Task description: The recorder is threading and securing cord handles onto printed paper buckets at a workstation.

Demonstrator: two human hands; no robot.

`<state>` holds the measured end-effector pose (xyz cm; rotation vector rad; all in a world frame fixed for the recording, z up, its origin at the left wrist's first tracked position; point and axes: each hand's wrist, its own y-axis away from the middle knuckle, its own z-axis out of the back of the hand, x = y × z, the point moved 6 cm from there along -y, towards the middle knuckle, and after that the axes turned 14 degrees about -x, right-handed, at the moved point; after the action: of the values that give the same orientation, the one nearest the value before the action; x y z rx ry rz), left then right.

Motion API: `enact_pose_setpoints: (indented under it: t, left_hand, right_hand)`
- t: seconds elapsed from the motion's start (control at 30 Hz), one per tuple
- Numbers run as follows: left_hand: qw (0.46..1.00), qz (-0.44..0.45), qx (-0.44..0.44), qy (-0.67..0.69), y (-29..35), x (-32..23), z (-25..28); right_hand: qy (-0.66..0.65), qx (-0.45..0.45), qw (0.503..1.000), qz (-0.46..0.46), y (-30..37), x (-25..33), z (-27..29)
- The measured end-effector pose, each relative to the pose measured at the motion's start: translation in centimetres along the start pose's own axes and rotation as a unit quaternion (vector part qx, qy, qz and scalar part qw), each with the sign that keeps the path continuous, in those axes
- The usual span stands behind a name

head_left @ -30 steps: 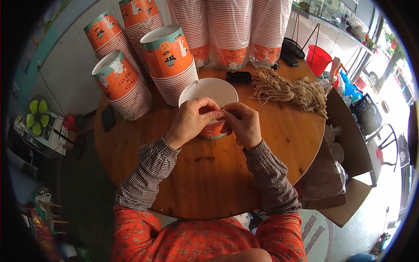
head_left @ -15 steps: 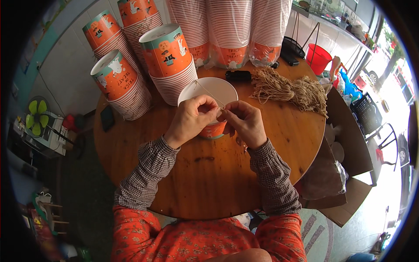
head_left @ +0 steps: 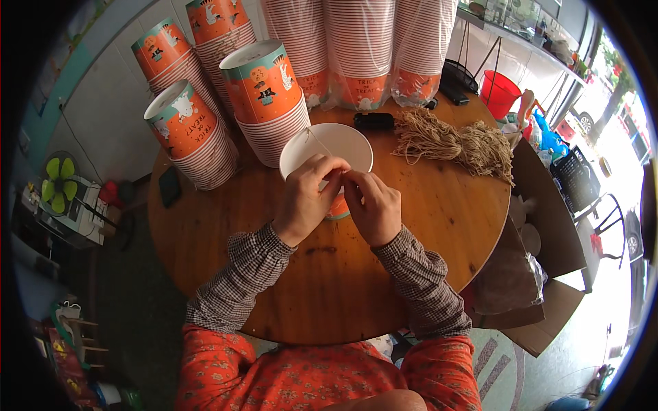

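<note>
The bucket (head_left: 354, 145) stands partly behind the left hand (head_left: 310, 200).

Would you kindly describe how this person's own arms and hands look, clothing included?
Both forearms wear dark-and-light checked sleeves with gathered cuffs. Nearer the body, orange-red fabric with a small floral print shows. The left hand and right hand are ungloved.

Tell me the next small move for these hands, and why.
Probably draw the thin cord gently snug between the left hand and right hand: it crosses the mouth of the cup toward both hands, whose tips pinch close together above its near side.
</note>
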<state>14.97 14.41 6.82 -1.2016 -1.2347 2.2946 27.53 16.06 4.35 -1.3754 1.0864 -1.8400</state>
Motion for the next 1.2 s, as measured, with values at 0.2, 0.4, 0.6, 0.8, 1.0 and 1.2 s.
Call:
enact_pose_setpoints:
  t: [0.2, 0.4, 0.6, 0.8, 1.0, 1.2]
  left_hand:
    - [0.998, 0.013, -0.004, 0.06, 0.4, 1.3, 0.0]
    - [0.962, 0.153, -0.035, 0.222, 0.8, 1.8, 0.0]
    - [0.974, 0.117, -0.001, 0.193, 0.7, 1.9, 0.0]
    - [0.966, 0.113, 0.004, 0.231, 0.6, 1.3, 0.1]
    - [0.973, 0.088, 0.044, 0.207, 0.4, 1.1, 0.2]
    - [0.954, 0.122, 0.098, 0.255, 0.3, 1.4, 0.0]
  right_hand:
    - [0.025, -0.024, 0.995, 0.096, -0.3, 1.6, 0.3]
    - [-0.123, -0.047, 0.973, -0.19, -0.8, -1.9, 0.8]
    - [-0.2, -0.013, 0.962, -0.186, -0.8, -2.4, 0.2]
    - [-0.259, 0.022, 0.922, -0.286, -0.5, -2.6, -0.1]
    - [-0.273, 0.101, 0.888, -0.357, -0.9, -2.4, 0.3]
    - [-0.313, 0.144, 0.872, -0.346, -0.8, -3.1, 0.1]
